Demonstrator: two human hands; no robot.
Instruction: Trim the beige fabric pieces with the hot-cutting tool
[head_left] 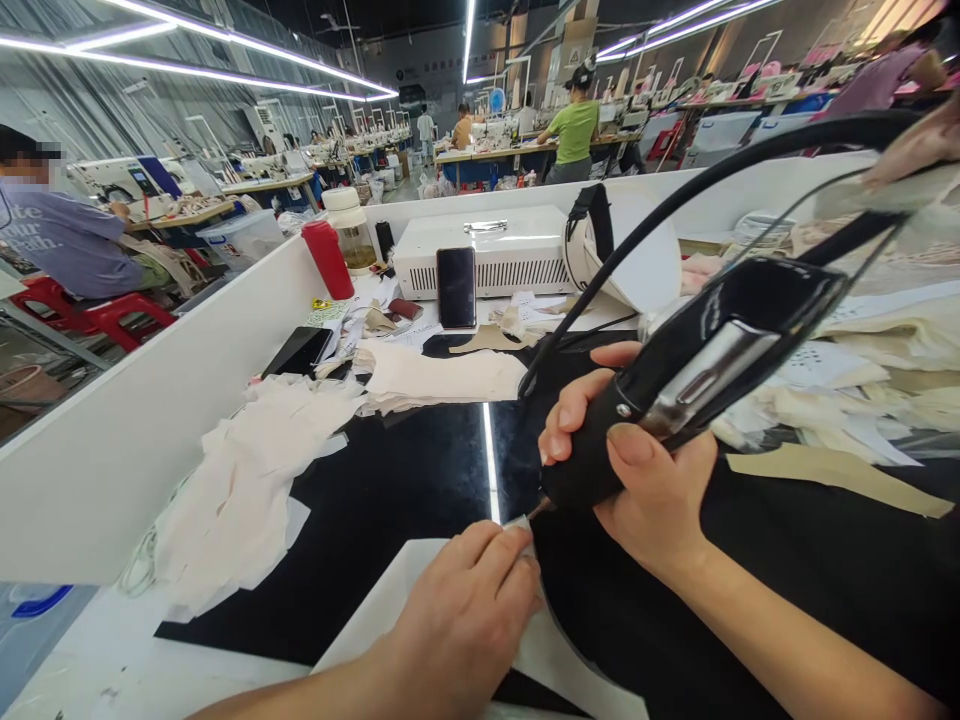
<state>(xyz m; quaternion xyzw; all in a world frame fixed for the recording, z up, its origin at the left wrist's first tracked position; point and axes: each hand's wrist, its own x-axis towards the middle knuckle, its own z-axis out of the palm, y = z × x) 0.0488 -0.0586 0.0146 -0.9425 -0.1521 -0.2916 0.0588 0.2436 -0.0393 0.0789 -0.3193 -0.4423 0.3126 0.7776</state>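
Note:
My right hand [652, 480] is wrapped round a black corded hand tool [720, 350] with a silver strip on its side, like an electric hot knife. Its thin metal tip [541, 508] points down and left, at the edge of a white sheet [577, 650]. Curled over that sheet's far corner, my left hand [480, 600] pinches it right beside the tip. Whether the sheet is paper or cloth, and whether the tip touches it, I cannot tell. Both lie over a glossy black work surface [420, 480].
Pale cut pieces [240, 480] are stacked at the left, more [450, 375] farther back. A phone [456, 288] leans on a white vented box [517, 250] near a red bottle [328, 260]. The tool's black cable [675, 190] arches to the upper right. Cream cloth [825, 400] lies right.

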